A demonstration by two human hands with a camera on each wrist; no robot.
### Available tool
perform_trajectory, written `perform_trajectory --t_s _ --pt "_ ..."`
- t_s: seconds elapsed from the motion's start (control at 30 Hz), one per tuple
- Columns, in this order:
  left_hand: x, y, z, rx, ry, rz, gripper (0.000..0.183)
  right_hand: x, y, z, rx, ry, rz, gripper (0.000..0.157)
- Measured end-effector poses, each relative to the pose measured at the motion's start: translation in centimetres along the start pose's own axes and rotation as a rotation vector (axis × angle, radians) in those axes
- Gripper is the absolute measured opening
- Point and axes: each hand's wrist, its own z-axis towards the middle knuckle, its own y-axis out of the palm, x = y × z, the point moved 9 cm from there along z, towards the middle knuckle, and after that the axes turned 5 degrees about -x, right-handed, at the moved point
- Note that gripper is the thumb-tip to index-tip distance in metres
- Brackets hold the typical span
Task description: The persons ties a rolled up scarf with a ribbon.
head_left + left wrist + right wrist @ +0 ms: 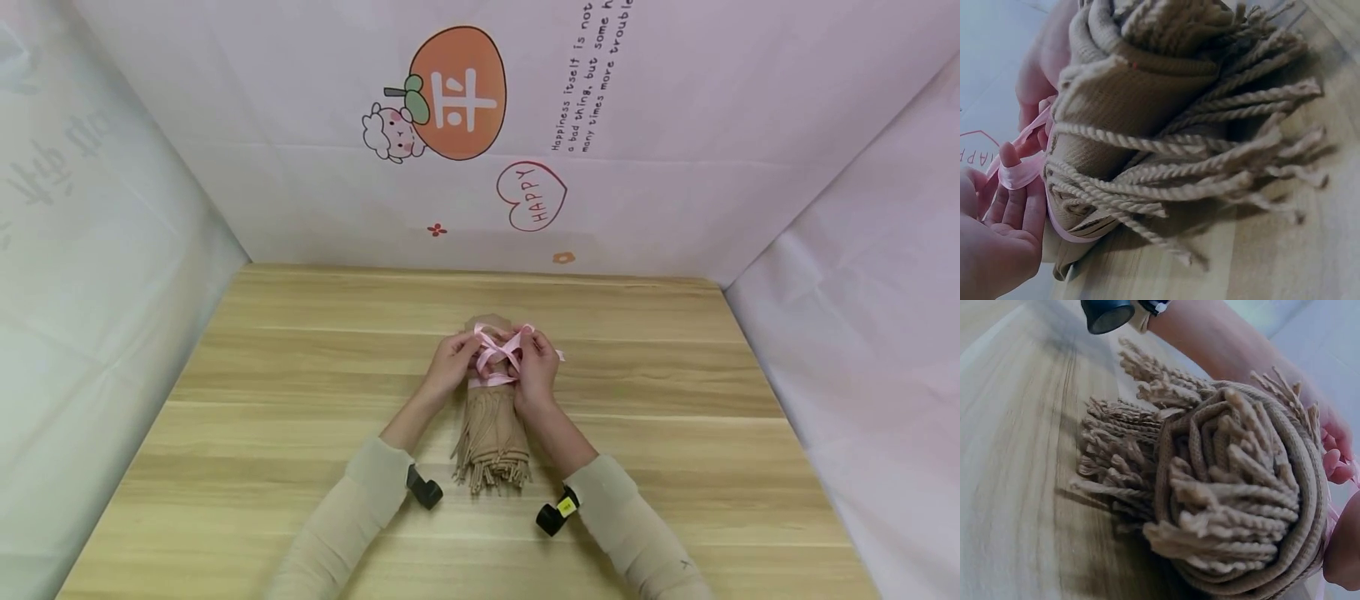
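Note:
A tan knitted scarf (pixel 491 425), rolled up with twisted fringe at the near end, lies on the table. Pink ribbon (pixel 492 381) circles the roll toward its far end, and above that band its loops cross in a bow shape. My left hand (pixel 452 360) pinches the ribbon on the left side; in the left wrist view a strip of ribbon (pixel 1021 174) passes over one finger. On the right side my right hand (pixel 537 371) holds another loop between thumb and fingers. The right wrist view shows the spiral fringed end (pixel 1229 487), with the ribbon mostly hidden behind it.
The wood-grain table (pixel 300 367) extends around the roll on all sides. White printed cloth (pixel 315 200) stands behind it, and plain white cloth walls (pixel 840 308) rise at both sides. Black wrist cameras (pixel 426 492) hang from both sleeves near the fringe.

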Motion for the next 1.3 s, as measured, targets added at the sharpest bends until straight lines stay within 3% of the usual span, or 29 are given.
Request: perform_trajectory --t_s 0.4,0.7,0.93,1.3 --pt "-0.2 -0.2 -0.3 0.033 0.010 -0.032 0.031 0.2 -0.6 -0.1 0.070 0.038 0.096 0.021" --pt "-0.8 -0.7 -0.8 0.107 -0.024 -0.164 0.033 0.1 -0.6 -0.6 0.092 0.050 0.190 0.024" --pt "-1.5 -0.6 -1.0 0.113 -0.045 -0.253 0.033 0.4 -1.0 -0.7 0.106 0.063 0.248 0.025" --pt "-1.4 -1.4 -1.5 0.124 -0.036 -0.154 0.031 0.0 -1.8 -0.7 0.063 0.017 0.085 0.022"
